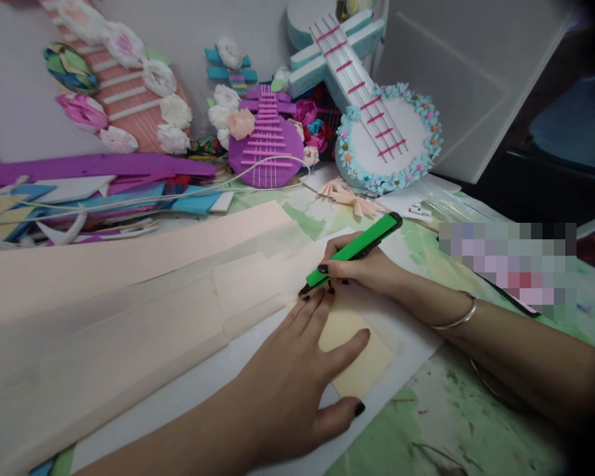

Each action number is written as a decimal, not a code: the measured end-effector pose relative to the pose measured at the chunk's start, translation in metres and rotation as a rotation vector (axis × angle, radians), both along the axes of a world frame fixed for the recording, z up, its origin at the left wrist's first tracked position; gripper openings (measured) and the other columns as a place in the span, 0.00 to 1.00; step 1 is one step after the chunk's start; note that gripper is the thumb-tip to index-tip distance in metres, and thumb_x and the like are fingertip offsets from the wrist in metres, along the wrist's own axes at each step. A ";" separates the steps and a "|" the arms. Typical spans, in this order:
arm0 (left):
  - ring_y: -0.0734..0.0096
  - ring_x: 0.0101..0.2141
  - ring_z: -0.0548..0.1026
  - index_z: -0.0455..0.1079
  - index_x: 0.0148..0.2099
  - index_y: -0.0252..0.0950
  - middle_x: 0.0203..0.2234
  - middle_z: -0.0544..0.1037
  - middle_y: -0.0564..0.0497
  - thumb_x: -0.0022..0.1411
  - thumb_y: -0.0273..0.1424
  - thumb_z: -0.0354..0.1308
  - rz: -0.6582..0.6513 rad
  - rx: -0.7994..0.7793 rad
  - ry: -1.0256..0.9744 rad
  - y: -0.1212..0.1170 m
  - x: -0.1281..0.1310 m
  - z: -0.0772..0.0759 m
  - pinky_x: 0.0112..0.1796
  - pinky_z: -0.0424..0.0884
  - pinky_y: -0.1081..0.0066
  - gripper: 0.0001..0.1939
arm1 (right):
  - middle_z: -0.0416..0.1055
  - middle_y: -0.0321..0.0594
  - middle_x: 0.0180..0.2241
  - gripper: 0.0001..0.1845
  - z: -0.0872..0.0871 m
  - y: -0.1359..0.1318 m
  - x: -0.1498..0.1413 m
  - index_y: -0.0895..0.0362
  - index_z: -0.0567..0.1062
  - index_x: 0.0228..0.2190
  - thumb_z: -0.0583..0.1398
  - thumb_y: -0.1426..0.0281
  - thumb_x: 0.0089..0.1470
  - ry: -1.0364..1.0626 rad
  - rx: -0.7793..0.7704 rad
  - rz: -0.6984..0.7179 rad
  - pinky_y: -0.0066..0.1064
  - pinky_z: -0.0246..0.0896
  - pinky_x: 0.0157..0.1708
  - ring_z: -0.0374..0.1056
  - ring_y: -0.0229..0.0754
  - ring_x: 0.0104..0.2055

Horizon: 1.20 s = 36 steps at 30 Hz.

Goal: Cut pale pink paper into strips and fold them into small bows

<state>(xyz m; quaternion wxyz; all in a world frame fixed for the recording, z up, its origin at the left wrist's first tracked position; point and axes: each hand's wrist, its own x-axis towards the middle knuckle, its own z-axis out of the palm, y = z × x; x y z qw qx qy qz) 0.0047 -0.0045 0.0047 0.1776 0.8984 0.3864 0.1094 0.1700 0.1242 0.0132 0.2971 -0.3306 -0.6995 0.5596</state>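
Note:
My right hand point(359, 264) is closed around a green utility knife point(352, 251) with a black end and a dark tip. The knife slants down to the left, its tip close to the fingertips of my left hand point(302, 357). That hand lies flat with fingers spread, pressing on a pale yellow square sheet point(364, 360). Part of the yellow sheet is hidden under my left hand. Beneath it is a larger white sheet point(416, 344). Whether the tip touches the yellow sheet is hard to tell.
Pale pink sheets point(129, 344) cover the left side. Behind stand a purple lute-shaped model point(268, 149), a light-blue one point(377, 132) and a pink one point(129, 99) with paper flowers. Foam scraps point(198, 198) lie at back left. A blurred-out flat object point(510, 271) is at right.

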 end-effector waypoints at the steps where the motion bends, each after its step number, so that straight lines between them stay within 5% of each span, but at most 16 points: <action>1: 0.35 0.63 0.46 0.51 0.66 0.46 0.67 0.44 0.40 0.58 0.42 0.58 -0.001 0.001 0.002 0.000 0.000 0.000 0.57 0.52 0.38 0.37 | 0.69 0.35 0.16 0.09 0.000 0.000 0.000 0.60 0.73 0.20 0.66 0.68 0.44 -0.002 0.000 0.005 0.23 0.54 0.18 0.61 0.32 0.19; 36: 0.35 0.63 0.45 0.50 0.67 0.48 0.67 0.42 0.40 0.58 0.42 0.58 0.010 0.000 0.006 0.000 -0.001 -0.002 0.57 0.51 0.38 0.37 | 0.70 0.36 0.17 0.12 -0.006 0.000 0.004 0.60 0.72 0.21 0.66 0.66 0.45 0.045 -0.050 -0.023 0.23 0.53 0.18 0.61 0.32 0.19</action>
